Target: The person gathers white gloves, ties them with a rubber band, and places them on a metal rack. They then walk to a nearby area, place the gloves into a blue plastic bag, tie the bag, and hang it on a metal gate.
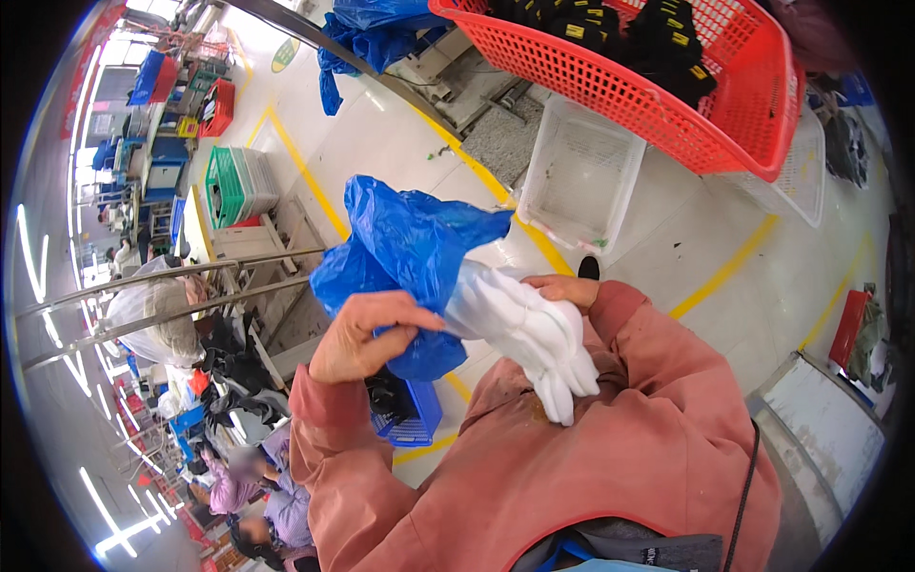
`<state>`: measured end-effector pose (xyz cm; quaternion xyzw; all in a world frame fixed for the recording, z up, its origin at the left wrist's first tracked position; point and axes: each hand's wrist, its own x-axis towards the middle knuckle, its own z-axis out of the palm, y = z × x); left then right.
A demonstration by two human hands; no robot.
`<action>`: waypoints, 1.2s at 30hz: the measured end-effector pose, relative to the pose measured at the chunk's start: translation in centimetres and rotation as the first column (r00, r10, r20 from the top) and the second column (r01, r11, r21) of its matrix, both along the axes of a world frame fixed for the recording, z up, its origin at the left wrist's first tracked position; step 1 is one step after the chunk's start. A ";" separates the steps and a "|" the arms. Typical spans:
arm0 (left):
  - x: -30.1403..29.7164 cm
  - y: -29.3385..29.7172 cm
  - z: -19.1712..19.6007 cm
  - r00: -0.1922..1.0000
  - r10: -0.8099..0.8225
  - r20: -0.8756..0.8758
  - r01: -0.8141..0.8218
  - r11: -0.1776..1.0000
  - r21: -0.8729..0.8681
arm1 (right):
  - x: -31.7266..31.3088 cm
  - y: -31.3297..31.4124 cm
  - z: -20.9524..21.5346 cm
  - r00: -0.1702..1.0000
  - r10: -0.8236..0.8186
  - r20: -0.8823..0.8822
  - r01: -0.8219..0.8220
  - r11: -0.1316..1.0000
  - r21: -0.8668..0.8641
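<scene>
Both forearms, in salmon-pink sleeves, come up from the lower edge and bend inward so the hands meet in front of the chest. The left hand (367, 334) is curled, thumb and fingers pinched shut on the lower edge of a blue plastic bag (405, 253). The bag bunches and billows upward from that grip and lies over the top of a white fabric bundle (529, 334), which looks like stacked white gloves. The right hand (562, 289) sits just right of the bag, fingers folded around the upper end of the bundle; only its knuckles and fingers show, so the grip looks closed but the palm is hidden. The bundle hangs down from the right hand, its fingered end pointing toward the chest, and its upper part is tucked into the bag's mouth.

Below the bag, on the floor, stands a small blue crate (412, 415) with dark items inside. Right of and beyond the bag sits a clear plastic bin (581, 176) on the pale floor, crossed by yellow floor lines (729, 267). Farther beyond, above that bin, a red mesh basket (667, 105) holds black folded goods. Far left of the bag stands a green crate (229, 186).
</scene>
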<state>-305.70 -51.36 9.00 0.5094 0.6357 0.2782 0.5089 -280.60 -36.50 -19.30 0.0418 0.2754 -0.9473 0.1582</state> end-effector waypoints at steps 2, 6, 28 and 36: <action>0.7 -0.5 0.0 0.999 0.024 0.024 -0.026 0.995 0.095 | 2.0 -2.9 1.0 0.998 -0.063 0.010 0.063 0.998 -0.009; 2.3 -1.1 -0.1 0.938 0.345 -0.003 -0.338 0.922 0.189 | 6.5 -7.3 2.3 0.951 -0.295 0.089 0.299 0.953 -0.041; 49.8 16.3 4.6 0.525 -0.850 0.040 0.846 0.526 0.085 | 42.9 -3.5 1.8 0.693 -0.711 -0.124 0.719 0.694 0.039; 69.6 19.4 3.0 0.304 -0.799 -0.519 0.952 0.281 0.124 | 57.8 -3.8 2.6 0.426 -0.904 0.032 0.898 0.418 -0.137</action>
